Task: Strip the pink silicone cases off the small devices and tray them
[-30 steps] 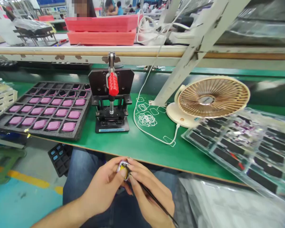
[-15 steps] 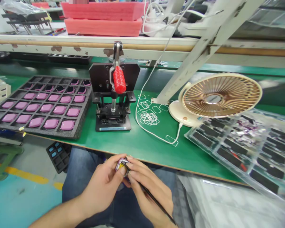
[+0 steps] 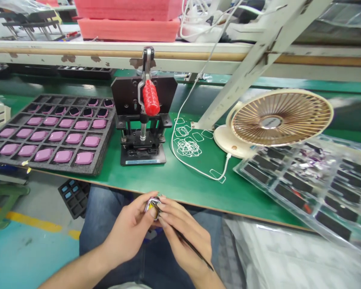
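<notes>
My left hand (image 3: 129, 233) is closed around a small silvery part with a yellow inside (image 3: 151, 204), held over my lap just below the bench edge. My right hand (image 3: 185, 239) pinches thin black tweezers (image 3: 192, 249), whose tip touches the small part. The two hands' fingertips meet at the part. Most of the part is hidden by my fingers.
On the green bench (image 3: 180, 180) stand a black toggle press with a red handle (image 3: 142, 120), a black tray of pink parts (image 3: 52, 134), a beige fan (image 3: 276, 120) and a clear tray of dark parts (image 3: 307, 184). White cable loops lie mid-bench. A plastic bag lies at lower right.
The view has tilted down slightly. My hands with the part and tweezers stay together, shifted a little left and up in the picture.
</notes>
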